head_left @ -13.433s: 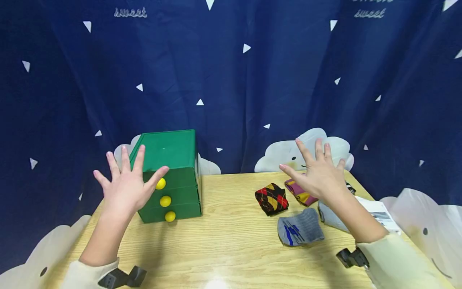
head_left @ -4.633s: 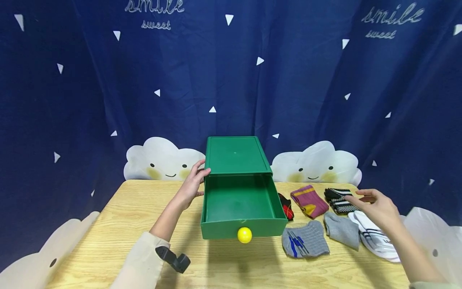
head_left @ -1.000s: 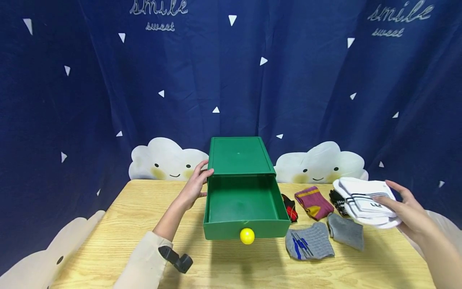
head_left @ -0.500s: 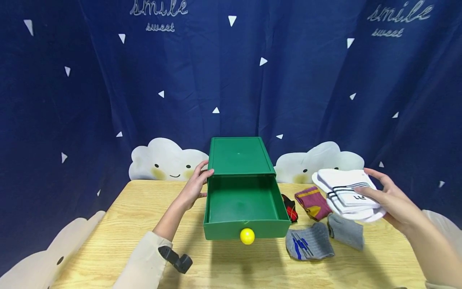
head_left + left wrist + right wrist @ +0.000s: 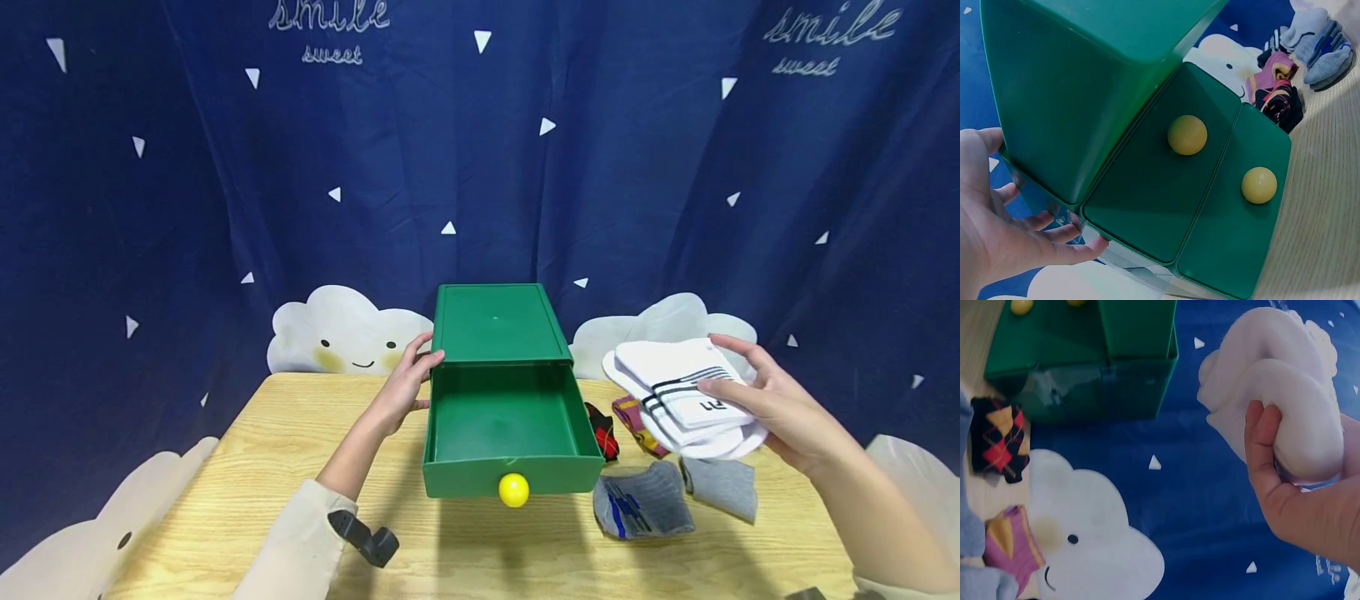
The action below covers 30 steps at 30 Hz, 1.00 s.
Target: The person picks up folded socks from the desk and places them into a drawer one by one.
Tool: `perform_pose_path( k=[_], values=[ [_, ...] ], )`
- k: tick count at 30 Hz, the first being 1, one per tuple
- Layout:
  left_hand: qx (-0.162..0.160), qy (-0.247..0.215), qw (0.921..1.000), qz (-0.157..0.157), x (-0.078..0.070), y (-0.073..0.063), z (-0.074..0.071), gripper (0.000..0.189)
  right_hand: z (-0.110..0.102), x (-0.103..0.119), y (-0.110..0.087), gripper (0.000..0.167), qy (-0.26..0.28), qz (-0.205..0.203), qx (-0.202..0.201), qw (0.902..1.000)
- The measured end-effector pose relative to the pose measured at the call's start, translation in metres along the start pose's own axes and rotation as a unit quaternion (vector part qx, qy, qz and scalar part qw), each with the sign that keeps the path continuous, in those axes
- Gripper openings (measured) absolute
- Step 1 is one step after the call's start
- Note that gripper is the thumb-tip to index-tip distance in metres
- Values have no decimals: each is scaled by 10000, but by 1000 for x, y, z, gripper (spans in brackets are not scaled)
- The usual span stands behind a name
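Nearest: a cream sleeve (image 5: pixel 296 542) with a black wrist camera (image 5: pixel 363 537) on it, over a wood-grain tabletop (image 5: pixel 225 483). Just past that, a yellow knob (image 5: pixel 513 490) on the front of a green drawer (image 5: pixel 457 479), pulled well out, its bare green floor in plain sight. Right of it, on the tabletop, a grey sock with blue marks (image 5: pixel 652 504); just beside that, a plain grey sock (image 5: pixel 723 490).

Right hand (image 5: pixel 783 417) up in the air above these, clamped on folded white socks (image 5: pixel 682 387) with black stripes: thumb on the striped face, fingers curled against the other side. The white socks are right of the drawer, apart from it, partly hiding a purple-and-yellow sock (image 5: pixel 628 410) behind. An argyle sock (image 5: pixel 604 437) lies close to the drawer's right wall.

Left hand (image 5: pixel 397 396) rests on the left side of the green cabinet (image 5: pixel 498 321), fingers apart. Left wrist view: two lower drawer fronts (image 5: pixel 1154 200), pushed in, each with its knob.

Farthest: smiling white clouds (image 5: pixel 345 333) on a dark blue curtain (image 5: pixel 390 150) scattered with white triangles.
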<state>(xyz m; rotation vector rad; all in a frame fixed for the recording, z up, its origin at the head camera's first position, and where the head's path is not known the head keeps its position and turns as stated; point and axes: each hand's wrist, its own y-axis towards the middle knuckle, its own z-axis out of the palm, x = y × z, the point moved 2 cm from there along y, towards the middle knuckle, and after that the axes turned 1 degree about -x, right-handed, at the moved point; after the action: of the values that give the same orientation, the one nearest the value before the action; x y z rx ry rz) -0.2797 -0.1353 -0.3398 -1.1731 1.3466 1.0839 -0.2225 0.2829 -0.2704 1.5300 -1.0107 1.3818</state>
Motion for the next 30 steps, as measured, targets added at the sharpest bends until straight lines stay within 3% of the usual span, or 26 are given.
perform_pose_path(
  k=[10, 16, 30],
  values=[
    [-1, 9, 10000, 9, 0, 0, -1, 60, 40, 15, 11, 58, -72, 140, 493, 9987],
    [29, -17, 10000, 9, 0, 0, 0, 60, 61, 19, 18, 59, 186, 264, 816, 9961],
    [-12, -58, 10000, -22, 2, 0, -1, 59, 109, 10, 38, 72, 146, 904, 705, 9933]
  ],
)
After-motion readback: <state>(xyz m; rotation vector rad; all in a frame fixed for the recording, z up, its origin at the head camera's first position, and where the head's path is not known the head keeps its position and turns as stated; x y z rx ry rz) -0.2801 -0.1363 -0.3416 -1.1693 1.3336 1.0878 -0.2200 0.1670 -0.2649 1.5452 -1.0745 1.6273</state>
